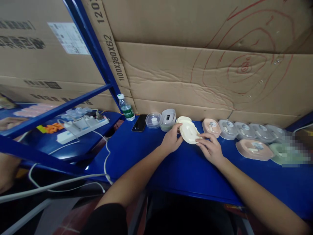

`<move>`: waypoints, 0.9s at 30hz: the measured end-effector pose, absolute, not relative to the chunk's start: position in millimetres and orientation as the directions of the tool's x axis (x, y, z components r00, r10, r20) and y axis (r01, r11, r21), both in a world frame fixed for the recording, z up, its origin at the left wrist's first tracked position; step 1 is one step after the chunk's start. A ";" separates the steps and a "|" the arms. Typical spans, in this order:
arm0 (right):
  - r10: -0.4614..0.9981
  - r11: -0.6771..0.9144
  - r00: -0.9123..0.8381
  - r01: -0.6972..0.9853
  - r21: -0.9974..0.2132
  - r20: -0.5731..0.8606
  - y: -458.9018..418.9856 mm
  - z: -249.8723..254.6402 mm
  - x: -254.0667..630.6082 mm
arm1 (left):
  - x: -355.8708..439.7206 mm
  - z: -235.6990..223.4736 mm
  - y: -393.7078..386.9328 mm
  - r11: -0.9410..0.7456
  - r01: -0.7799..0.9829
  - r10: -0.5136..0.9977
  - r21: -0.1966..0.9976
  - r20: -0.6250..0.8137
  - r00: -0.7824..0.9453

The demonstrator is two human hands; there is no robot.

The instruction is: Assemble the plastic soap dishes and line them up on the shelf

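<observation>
Cream dish (188,131), probably light and stiff, is pinched between nearly closed left hand (172,138) and right hand (211,148); rim is best held.

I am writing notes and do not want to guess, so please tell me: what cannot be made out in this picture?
Cream dish, far side: head view, turned away from the camera.
Green container, right part: head view, covered by a pixelated patch.
Label on the front pink container: head view, print too small and blurred.
Other person's arm: head view, cut off by the left edge.
</observation>
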State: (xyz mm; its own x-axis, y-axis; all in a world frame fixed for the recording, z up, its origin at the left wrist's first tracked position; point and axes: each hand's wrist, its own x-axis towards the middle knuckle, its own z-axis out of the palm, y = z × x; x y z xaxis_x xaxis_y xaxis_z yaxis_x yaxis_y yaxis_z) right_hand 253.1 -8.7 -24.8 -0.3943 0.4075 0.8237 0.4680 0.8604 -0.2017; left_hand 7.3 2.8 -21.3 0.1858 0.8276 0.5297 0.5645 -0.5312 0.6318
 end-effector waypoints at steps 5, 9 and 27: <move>0.481 0.822 -0.437 0.527 -0.217 0.760 9.5 -18.8 254.9 | 16.7 -24.8 -1.4 -0.624 0.550 0.769 0.555 0.561 0.307; 0.527 0.777 -0.449 0.598 -0.195 0.722 38.9 -13.3 257.0 | 20.2 -28.0 -2.4 -0.648 0.545 0.755 0.531 0.539 0.372; 0.627 0.718 -0.514 0.673 -0.178 0.585 68.8 -40.1 211.0 | -20.2 -4.2 14.9 -0.410 0.881 0.708 0.235 0.691 0.145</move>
